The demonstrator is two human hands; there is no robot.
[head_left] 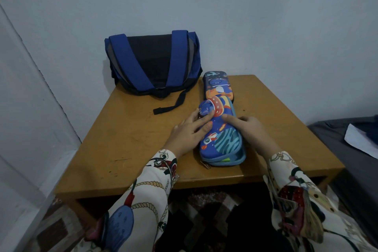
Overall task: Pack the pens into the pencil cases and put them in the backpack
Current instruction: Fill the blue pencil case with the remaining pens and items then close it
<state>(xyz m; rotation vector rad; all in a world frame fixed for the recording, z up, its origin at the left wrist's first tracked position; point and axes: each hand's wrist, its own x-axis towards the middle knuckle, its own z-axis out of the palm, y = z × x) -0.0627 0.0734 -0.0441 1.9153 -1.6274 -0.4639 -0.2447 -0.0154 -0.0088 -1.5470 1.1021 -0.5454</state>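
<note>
A blue pencil case (223, 139) with a space cartoon print lies lengthwise near the front of the wooden table (131, 141). My left hand (190, 131) rests on its left side with fingers laid flat across the lid. My right hand (249, 127) touches its right edge, fingers stretched out. A second, darker pencil case (217, 85) lies right behind the first, end to end with it. A blue and black backpack (153, 63) lies at the table's far left against the wall, straps facing up. No pens are visible.
The table stands in a corner, with walls on the left and behind. One loose black strap (171, 104) of the backpack trails onto the tabletop. A dark bed with a white sheet of paper (360, 141) is at the right. A patterned rug covers the floor.
</note>
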